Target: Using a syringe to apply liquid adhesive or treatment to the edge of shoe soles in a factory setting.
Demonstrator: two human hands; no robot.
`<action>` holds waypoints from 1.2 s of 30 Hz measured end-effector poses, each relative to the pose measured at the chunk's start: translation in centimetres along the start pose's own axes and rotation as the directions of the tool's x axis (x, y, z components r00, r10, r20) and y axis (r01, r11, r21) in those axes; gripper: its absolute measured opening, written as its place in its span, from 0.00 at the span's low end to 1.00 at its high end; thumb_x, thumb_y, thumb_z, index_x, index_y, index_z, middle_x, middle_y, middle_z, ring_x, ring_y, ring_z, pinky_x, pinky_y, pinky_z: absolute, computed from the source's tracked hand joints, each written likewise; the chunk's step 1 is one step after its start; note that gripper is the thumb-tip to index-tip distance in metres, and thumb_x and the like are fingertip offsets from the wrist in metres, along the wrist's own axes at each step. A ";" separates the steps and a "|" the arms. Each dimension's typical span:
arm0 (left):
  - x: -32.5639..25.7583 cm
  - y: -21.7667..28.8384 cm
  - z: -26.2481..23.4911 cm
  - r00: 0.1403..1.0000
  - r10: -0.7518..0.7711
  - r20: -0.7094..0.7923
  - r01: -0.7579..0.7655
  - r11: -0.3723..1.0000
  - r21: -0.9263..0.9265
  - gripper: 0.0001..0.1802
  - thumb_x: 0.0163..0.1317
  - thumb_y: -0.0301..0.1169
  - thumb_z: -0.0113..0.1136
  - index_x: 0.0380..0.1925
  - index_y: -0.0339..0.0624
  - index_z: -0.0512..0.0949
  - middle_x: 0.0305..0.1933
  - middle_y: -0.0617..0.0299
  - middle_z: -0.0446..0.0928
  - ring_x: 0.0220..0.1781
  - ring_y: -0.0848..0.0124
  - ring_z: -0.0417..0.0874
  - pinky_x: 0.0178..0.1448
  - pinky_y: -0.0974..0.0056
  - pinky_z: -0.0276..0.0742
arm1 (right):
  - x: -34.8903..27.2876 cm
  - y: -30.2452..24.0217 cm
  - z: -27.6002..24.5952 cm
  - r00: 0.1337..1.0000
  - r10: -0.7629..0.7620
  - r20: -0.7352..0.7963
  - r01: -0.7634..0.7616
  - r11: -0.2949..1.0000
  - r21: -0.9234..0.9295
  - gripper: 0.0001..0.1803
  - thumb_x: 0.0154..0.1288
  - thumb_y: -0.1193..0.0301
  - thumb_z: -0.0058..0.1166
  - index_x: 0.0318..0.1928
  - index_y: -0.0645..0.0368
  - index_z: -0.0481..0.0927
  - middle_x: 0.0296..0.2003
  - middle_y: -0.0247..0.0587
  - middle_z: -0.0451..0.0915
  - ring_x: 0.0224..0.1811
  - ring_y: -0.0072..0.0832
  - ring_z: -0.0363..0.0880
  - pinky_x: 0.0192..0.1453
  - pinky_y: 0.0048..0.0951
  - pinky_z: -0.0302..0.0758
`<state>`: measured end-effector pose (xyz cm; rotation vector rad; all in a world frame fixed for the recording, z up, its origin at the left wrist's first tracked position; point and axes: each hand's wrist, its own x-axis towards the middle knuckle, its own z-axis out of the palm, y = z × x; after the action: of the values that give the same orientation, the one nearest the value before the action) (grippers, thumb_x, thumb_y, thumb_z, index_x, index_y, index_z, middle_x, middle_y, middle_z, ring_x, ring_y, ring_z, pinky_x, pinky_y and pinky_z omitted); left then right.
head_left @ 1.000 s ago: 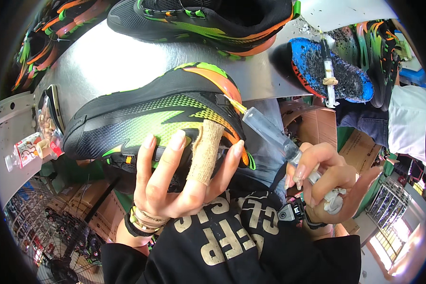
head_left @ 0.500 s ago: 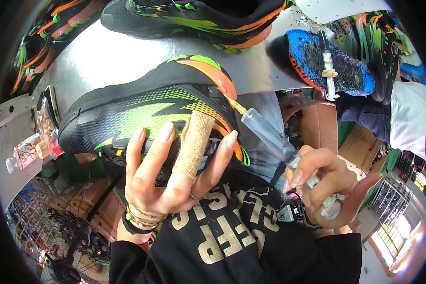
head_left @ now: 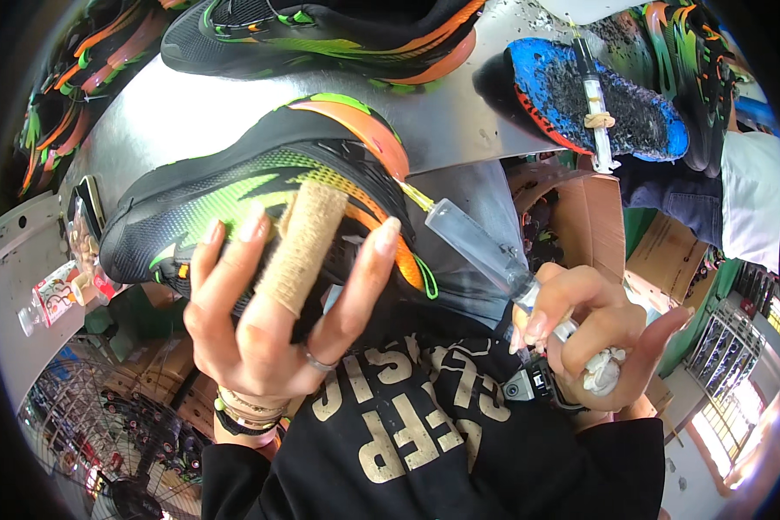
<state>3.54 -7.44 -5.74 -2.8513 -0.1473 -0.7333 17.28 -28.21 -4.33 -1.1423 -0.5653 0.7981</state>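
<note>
My left hand holds a sneaker tilted over the table edge, its fingers spread along the mesh side. The shoe is black with green and orange fading patches, and a green loop hangs at its right end. A tan bandage wraps one finger, and a ring sits on another. My right hand grips a clear syringe. The yellowish tip of the syringe meets the shoe by the orange sole edge. A crumpled white wad is in the right palm.
Another sneaker lies on the metal table at the back. At right, a second syringe rests on a blue, black-smeared pad. More shoes stand far left. Below are a bottle, a fan and cardboard boxes.
The sneaker and my left hand have shifted a little left and nearer. The syringe in my right hand has moved slightly left with them, its tip still at the sole edge.
</note>
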 end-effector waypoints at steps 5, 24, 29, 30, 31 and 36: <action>1.8 -0.8 -0.6 0.994 -0.096 0.057 0.104 0.983 -0.154 0.37 0.26 0.26 0.75 0.47 0.58 0.85 0.51 0.59 0.78 0.52 0.56 0.80 0.58 0.54 0.79 | 0.3 0.8 -0.5 0.999 0.045 0.003 -0.045 0.999 0.012 0.51 0.69 0.35 0.02 0.15 0.60 0.70 0.38 0.59 0.78 0.32 0.42 0.77 0.44 0.41 0.74; 7.9 -6.2 0.4 0.872 -0.184 0.453 0.310 0.925 -0.221 0.39 0.44 0.35 0.79 0.58 0.38 0.75 0.51 0.51 0.81 0.51 0.59 0.83 0.56 0.60 0.78 | 3.4 5.0 0.7 0.997 -0.066 0.026 0.059 0.970 0.235 0.49 0.73 0.39 0.02 0.18 0.63 0.69 0.46 0.56 0.74 0.38 0.34 0.71 0.52 0.32 0.68; 8.0 -6.5 0.5 0.800 -0.316 0.510 0.457 0.871 -0.178 0.38 0.49 0.42 0.75 0.59 0.36 0.72 0.47 0.49 0.82 0.46 0.59 0.84 0.53 0.60 0.77 | 3.4 4.9 1.4 0.996 -0.084 0.022 0.077 0.969 0.234 0.48 0.74 0.40 0.04 0.19 0.63 0.69 0.46 0.55 0.75 0.38 0.33 0.71 0.51 0.32 0.68; 8.0 -6.4 0.4 0.799 -0.316 0.511 0.456 0.873 -0.174 0.38 0.49 0.42 0.75 0.59 0.36 0.72 0.47 0.49 0.82 0.46 0.59 0.84 0.53 0.60 0.77 | 3.4 4.8 1.5 0.995 -0.093 0.035 0.085 0.980 0.179 0.47 0.75 0.41 0.05 0.19 0.63 0.69 0.46 0.55 0.75 0.38 0.32 0.71 0.50 0.32 0.69; 8.1 -6.0 0.2 0.793 -0.338 0.507 0.461 0.877 -0.137 0.39 0.50 0.43 0.75 0.59 0.36 0.72 0.47 0.49 0.82 0.45 0.59 0.84 0.52 0.59 0.77 | 3.4 4.8 1.6 0.994 -0.100 0.048 0.094 0.988 0.123 0.46 0.76 0.42 0.07 0.19 0.63 0.69 0.46 0.55 0.75 0.38 0.32 0.71 0.49 0.32 0.69; 7.5 -6.1 0.7 0.770 -0.403 0.495 0.525 0.841 -0.132 0.40 0.52 0.47 0.73 0.59 0.35 0.71 0.45 0.48 0.82 0.45 0.60 0.84 0.52 0.59 0.76 | 3.5 4.2 1.8 0.991 -0.121 0.055 0.118 0.992 0.049 0.44 0.77 0.43 0.10 0.20 0.63 0.69 0.46 0.56 0.76 0.35 0.31 0.71 0.46 0.32 0.70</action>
<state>9.49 -0.94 -1.71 -3.2281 -0.9328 -0.1336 16.92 -23.57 -7.71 -1.0359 -0.6548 0.7391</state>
